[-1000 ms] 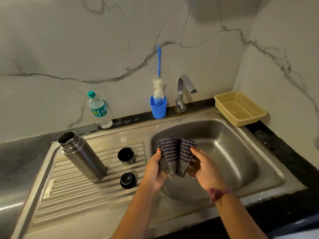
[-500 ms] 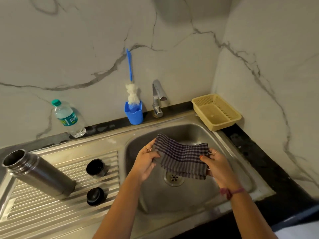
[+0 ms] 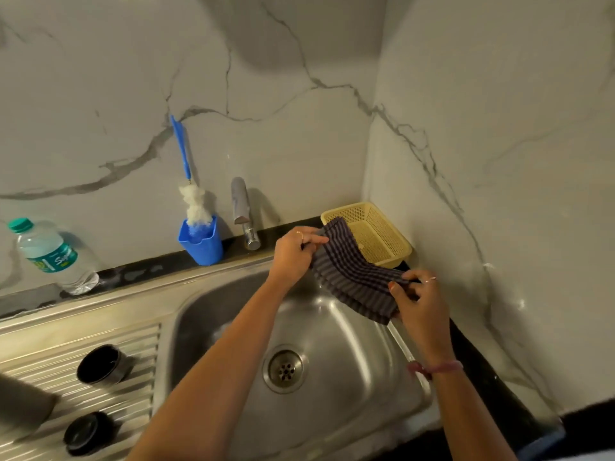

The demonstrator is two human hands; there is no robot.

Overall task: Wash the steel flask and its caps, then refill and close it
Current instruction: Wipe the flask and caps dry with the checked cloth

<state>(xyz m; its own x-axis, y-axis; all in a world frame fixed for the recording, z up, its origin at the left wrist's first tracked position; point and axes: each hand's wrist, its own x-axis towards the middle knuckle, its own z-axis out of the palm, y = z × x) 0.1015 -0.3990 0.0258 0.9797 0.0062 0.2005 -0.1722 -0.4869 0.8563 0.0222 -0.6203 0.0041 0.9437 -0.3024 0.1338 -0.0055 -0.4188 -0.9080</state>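
Both hands pinch the striped cloth (image 3: 357, 277) stretched between them, left hand (image 3: 293, 257) and right hand (image 3: 416, 301) beside the yellow basket (image 3: 382, 234), while the flask (image 3: 23, 404) and caps (image 3: 100, 364) lie far left, nearer the left hand, flask axis unclear.

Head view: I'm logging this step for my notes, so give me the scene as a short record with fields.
left hand: left hand pinches the far end of the striped cloth
right hand: right hand pinches the near end of the cloth
cloth position: held between sink basin and yellow basket, over the basket's near edge
caps: two dark caps on the drainboard
flask: only its base in view at left edge
tap: no water visible from tap
back ledge: water bottle, brush in blue cup
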